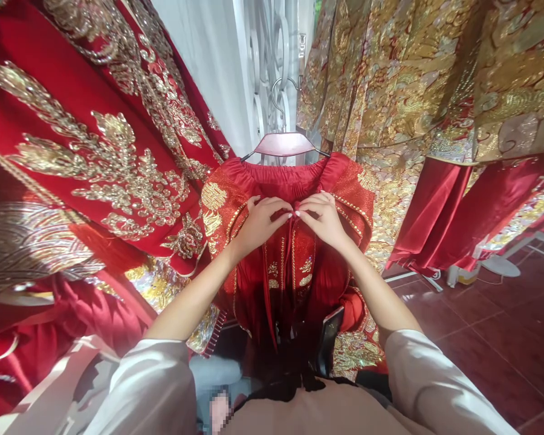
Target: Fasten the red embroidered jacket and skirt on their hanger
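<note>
A red garment with gold embroidery (299, 254) hangs in front of me on a pink hanger (284, 144) with a metal hook. My left hand (260, 222) and my right hand (325, 220) meet at the middle of its collar. The fingers of both hands are curled and pinch the fabric edges at the neckline, fingertips nearly touching. My forearms are bare and reach up from light sleeves.
Red robes with heavy gold embroidery (95, 145) hang close on the left. Gold brocade robes with red satin linings (435, 90) hang on the right. A white ornate door or window grille (267, 60) stands behind. Dark red floor tiles (494, 326) lie at lower right.
</note>
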The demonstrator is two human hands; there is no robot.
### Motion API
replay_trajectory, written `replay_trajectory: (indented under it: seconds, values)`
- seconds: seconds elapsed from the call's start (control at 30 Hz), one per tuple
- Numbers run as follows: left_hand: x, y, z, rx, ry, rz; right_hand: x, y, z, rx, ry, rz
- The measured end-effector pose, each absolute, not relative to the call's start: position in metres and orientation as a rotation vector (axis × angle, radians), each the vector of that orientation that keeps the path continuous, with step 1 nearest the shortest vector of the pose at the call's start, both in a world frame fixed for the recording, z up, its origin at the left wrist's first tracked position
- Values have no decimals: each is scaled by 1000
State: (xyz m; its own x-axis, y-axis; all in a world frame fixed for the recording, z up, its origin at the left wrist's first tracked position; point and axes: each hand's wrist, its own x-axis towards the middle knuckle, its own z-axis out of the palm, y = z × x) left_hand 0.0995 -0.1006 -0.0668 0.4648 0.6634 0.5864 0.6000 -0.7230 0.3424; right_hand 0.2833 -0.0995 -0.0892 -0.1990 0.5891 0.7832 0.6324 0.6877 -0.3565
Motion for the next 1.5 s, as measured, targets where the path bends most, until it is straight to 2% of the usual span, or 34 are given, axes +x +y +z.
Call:
replay_trajectory:
  seconds: [0.27,0.63,0.87,1.27,1.4,1.5]
  values:
    - [96,-100,-75,2201,1063,1395,267,-109,-96,-869,-1654,-28]
    - [87,-105,-74,2211,943,1278,248,-112,-100,-939,-1700,-50]
    - [91,-102,-80,2330,1041,1348,252,-116,-99,-895,-1684,160]
    - [99,-109,-80,2606,1139,1230,262,-144,-100,-705,-1430,901]
    - [95,-109,-80,2634,1060,1274,271,-144,-115,-554,-1521,974]
    - [95,-108,-81,2676,952,1295,273,-146,-117,-511,-1683,843]
